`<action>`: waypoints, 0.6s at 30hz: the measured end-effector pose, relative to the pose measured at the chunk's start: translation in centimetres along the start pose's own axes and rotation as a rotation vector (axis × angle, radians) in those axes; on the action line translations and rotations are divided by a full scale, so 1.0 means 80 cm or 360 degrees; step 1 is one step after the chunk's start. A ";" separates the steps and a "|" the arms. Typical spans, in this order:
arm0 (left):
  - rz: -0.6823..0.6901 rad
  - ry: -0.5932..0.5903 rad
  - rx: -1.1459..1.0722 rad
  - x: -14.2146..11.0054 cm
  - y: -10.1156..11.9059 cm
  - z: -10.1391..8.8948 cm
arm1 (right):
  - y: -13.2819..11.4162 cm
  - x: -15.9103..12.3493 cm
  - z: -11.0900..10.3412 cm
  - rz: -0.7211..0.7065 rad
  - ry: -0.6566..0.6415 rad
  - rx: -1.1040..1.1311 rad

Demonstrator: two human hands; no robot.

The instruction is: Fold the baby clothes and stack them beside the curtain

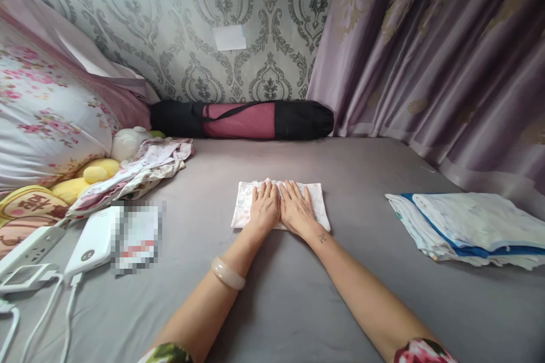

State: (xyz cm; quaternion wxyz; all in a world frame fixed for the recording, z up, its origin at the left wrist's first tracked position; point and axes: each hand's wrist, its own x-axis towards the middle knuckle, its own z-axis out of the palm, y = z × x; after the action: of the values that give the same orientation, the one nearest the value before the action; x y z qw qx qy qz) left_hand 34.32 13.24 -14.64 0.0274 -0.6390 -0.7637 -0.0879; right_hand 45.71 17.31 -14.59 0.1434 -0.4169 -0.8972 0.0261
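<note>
A folded white cloth [320, 209] with a faint pastel print lies flat on the grey bed sheet [272, 295], straight in front of me. My left hand [265, 205] rests palm down on its left half, fingers stretched out and pointing away from me. Beside it, my right hand [297, 207] presses flat on the right half, its fingers a little spread. The two hands touch or nearly touch along the thumbs and hide the middle of the cloth. A pale bangle [228, 274] circles my left forearm.
Folded cloths [468, 221], white and blue, are stacked at the right. Loose printed cloths [157, 164] lie at the left near plush toys and a floral pillow [46, 107]. A white power bank [96, 241], a power strip [34, 252] and cables occupy the near left. A long black-and-pink bag [240, 120] lies along the wall.
</note>
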 end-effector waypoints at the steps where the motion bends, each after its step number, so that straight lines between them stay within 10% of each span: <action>1: 0.0002 0.0000 0.0011 -0.001 -0.001 0.001 | -0.001 -0.001 0.000 0.0008 -0.0003 0.0004; 18: -0.0077 0.0068 0.0085 -0.010 -0.008 0.008 | -0.001 -0.006 0.002 0.0179 -0.0008 -0.0058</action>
State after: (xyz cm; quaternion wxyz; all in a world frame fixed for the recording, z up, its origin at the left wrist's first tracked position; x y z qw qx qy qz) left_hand 33.88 12.48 -15.42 0.0585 -0.6175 -0.7802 -0.0817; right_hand 45.91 16.88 -14.82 0.1317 -0.4692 -0.8730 0.0189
